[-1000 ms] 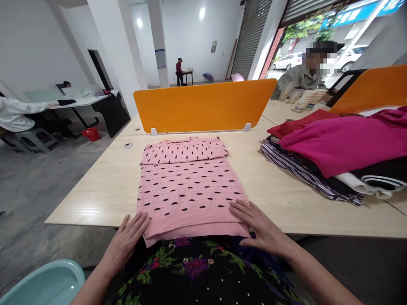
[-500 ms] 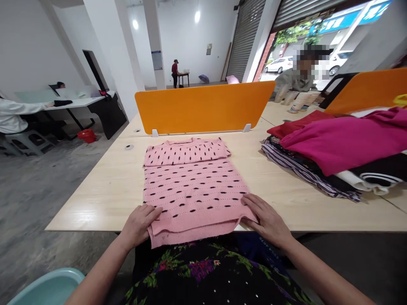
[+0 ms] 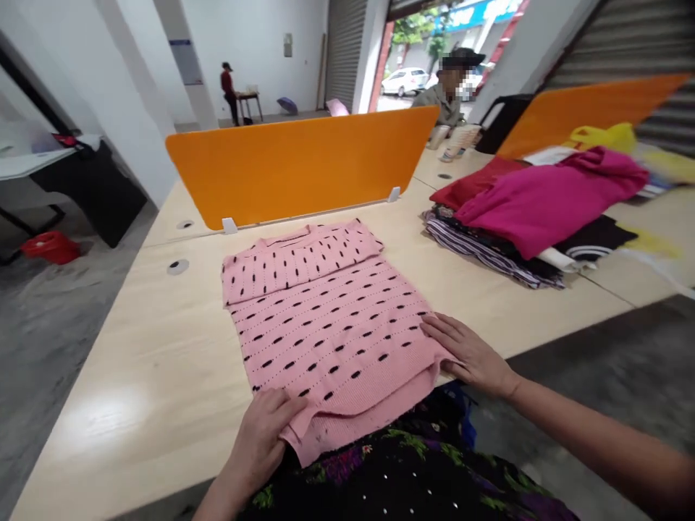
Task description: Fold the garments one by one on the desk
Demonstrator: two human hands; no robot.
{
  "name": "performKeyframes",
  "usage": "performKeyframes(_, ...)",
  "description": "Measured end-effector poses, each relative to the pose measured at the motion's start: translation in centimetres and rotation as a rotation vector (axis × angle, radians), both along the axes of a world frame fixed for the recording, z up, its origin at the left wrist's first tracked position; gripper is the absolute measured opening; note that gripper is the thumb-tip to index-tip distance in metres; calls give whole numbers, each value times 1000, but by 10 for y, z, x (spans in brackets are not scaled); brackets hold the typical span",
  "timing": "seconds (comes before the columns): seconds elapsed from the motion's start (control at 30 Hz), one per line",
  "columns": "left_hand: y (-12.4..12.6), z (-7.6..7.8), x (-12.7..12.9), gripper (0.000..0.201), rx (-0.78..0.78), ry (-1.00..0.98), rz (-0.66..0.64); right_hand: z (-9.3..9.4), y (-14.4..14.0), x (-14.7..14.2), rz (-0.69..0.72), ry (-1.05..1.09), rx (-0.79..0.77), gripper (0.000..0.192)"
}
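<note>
A pink knit sweater point(image 3: 331, 325) with black dashes lies flat on the pale wooden table point(image 3: 141, 369), sleeves folded across the top below its neckline. Its ribbed hem hangs past the table's near edge, above my lap. My left hand point(image 3: 266, 430) is closed on the hem's left corner, fingers on top of the cloth. At the right corner, my right hand point(image 3: 472, 354) grips the hem, its fingers over the fabric and its thumb underneath.
An orange divider point(image 3: 304, 170) stands behind the sweater. To the right is a pile of clothes topped by a magenta garment point(image 3: 559, 202), near a yellow bag point(image 3: 608, 137). Paper cups point(image 3: 460, 141) stand by a seated person point(image 3: 442, 101) at the back right.
The view has turned to the right and tilted, so the table and sweater appear slanted. Both hands keep their hold on the hem corners; the sweater's layout is much the same.
</note>
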State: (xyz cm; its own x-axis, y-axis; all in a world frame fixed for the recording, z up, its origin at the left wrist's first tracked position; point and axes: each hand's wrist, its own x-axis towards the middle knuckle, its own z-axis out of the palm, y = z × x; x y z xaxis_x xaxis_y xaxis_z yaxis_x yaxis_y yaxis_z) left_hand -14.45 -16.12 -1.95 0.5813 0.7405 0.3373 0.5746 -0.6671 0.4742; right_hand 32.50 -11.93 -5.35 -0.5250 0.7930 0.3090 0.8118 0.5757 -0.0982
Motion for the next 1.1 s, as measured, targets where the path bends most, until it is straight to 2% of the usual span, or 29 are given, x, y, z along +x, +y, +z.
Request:
performKeyframes(0.13, 8, -2, -7, 48, -26, -63, -69, 4, -1, -3, -33, -5, -62, 71)
performKeyframes(0.27, 12, -5, -9, 49, -7, -85, -85, 8, -2, -4, -107, -5, -110, 74)
performKeyframes(0.43, 11, -4, -8, 47, -16, -90, -73, 9, -1, -5, -63, -2, -78, 71)
performKeyframes(0.6, 12, 2, -7, 45, -101, -81, -24, 9, 1, -4, -41, 46, -57, 62)
performKeyframes(0.7, 13, 8, -7, 36, -147, -115, -11, 9, 1, -5, -31, 133, -37, 54)
performKeyframes(0.87, 8, 13, -4, 20, -99, -117, 44, 6, 2, -6, 45, 302, 50, 39)
performKeyframes(1.0, -4, 7, 2, 28, -14, -68, 103, 2, 8, -8, 26, 294, 114, 36)
performKeyframes(1.1, -14, 3, 2, 38, -7, -123, 223, 4, 11, -10, 65, 267, 108, 36)
